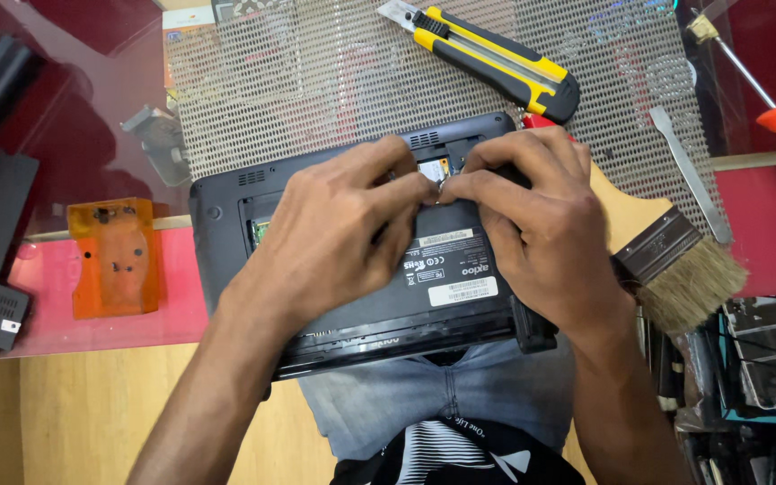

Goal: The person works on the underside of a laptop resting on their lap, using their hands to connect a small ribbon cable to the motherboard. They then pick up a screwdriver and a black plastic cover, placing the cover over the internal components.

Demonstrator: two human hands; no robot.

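Upturned black laptop (352,269) lying half on the mesh mat (316,72). Left hand (334,238) and right hand (536,224) resting on it, fingertips pinched together at its open bay, gripping something too small to identify. Paintbrush (666,256) just right of laptop; utility knife (487,56) beyond it.

On the upturned black plastic laptop base (334,314), a white rectangular sticker with a barcode (462,291) sits near its front edge; a narrower white strip label (446,239) lies just above, toward the open bay
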